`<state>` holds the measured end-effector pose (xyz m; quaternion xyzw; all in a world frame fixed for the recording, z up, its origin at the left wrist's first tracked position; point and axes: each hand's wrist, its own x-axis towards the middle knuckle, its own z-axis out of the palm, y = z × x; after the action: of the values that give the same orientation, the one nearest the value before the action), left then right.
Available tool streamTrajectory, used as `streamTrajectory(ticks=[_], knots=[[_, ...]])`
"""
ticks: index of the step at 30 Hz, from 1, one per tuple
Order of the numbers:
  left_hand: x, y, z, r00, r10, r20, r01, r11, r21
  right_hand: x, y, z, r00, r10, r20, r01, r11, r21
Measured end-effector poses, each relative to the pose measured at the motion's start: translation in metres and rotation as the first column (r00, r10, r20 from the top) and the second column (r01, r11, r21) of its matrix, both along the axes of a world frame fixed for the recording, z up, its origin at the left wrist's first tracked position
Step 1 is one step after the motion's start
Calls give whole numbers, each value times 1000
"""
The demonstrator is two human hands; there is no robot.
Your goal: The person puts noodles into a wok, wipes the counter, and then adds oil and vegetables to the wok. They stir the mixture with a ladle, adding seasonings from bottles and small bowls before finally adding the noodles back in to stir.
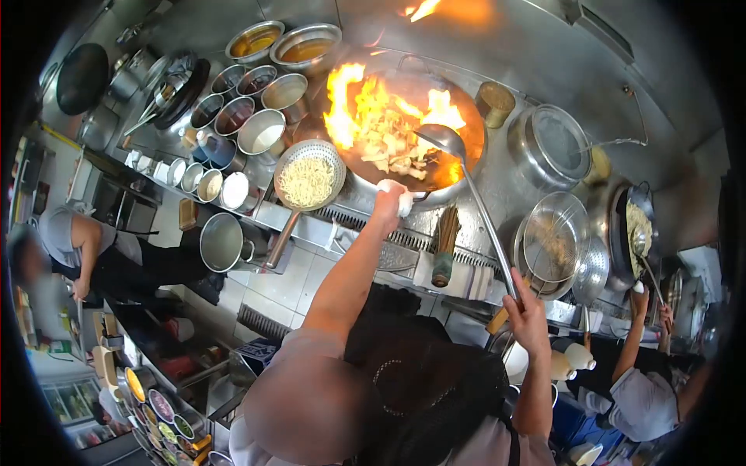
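Observation:
A large wok [466, 109] stands on the range, with sliced food [392, 144] in it and tall flames over the food. My left hand [394, 200] grips a white cloth [405, 203] at the wok's near rim. Closed around the long handle of a metal ladle [443, 140] is my right hand [527, 311], off to the lower right. The ladle's bowl is over the right part of the wok. Left of the wok, a perforated strainer [311, 172] holds pale noodles. A bamboo brush [445, 247] lies near the front edge.
Metal pots [264, 132] of liquids and seasonings stand at upper left. A lidded pot [550, 146] and a wire strainer [556, 237] are to the right. One co-worker [645, 396] works at another wok [639, 233] at far right; another person [78, 241] stands at far left.

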<state>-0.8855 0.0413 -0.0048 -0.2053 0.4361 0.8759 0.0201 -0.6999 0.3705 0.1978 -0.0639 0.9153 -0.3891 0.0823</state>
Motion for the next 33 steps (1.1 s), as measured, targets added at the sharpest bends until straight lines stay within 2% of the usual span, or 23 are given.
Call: streamTrajectory(ticks=[2,3,4,5,6,8,10,12,14,15,16,18,22,24,25,28,31,32,33], knots=[[-2,-2,-7,1000,14,25,-12,996,-86,4,-2,-18,989,2,-150,14,994,104],[5,-4,-6,999,43,-7,-43,996,-72,8,-4,-23,988,13,-152,5,994,113],[16,-6,-4,998,57,-7,-58,996,-64,11,-8,-28,998,-40,-54,44,996,75],[30,-10,-2,992,121,-35,-125,975,-182,13,-15,-29,995,-89,47,87,995,41],[49,-14,2,982,179,-67,-191,936,-296,16,-32,-26,992,-105,73,106,994,-12],[115,-32,18,998,54,32,-52,996,-79,18,-48,-75,999,-20,36,26,985,-170],[190,-58,22,997,-66,51,67,997,-28,12,-94,-79,996,69,60,-65,996,-61],[262,-88,53,979,-159,128,156,987,38,16,-145,-79,985,170,29,-164,974,-155],[330,-122,36,990,-76,115,74,997,30,21,-199,-67,948,286,136,-251,940,-232],[362,-140,32,990,-16,143,5,997,75,28,-222,-81,935,346,73,-313,905,-289],[392,-154,33,987,52,151,-63,996,69,34,-247,-74,905,414,95,-377,886,-271],[443,-182,36,965,204,164,-192,978,-84,47,-297,-80,840,539,62,-495,809,-317],[525,-222,33,867,468,170,-461,884,-80,75,-393,-122,746,661,78,-603,721,-340],[557,-235,22,813,558,165,-544,830,-124,80,-446,-156,723,673,157,-644,738,-203],[573,-239,19,768,620,159,-599,784,-165,81,-472,-180,707,689,159,-658,724,-207],[615,-244,19,710,678,190,-635,733,-243,80,-537,-251,709,700,86,-688,714,-133],[650,-241,26,622,737,265,-685,676,-272,81,-583,-294,716,692,89,-697,715,52],[663,-240,21,606,747,272,-693,664,-280,82,-593,-303,712,696,96,-702,711,47],[672,-241,19,593,756,278,-695,655,-297,83,-601,-311,716,675,177,-693,718,64]])
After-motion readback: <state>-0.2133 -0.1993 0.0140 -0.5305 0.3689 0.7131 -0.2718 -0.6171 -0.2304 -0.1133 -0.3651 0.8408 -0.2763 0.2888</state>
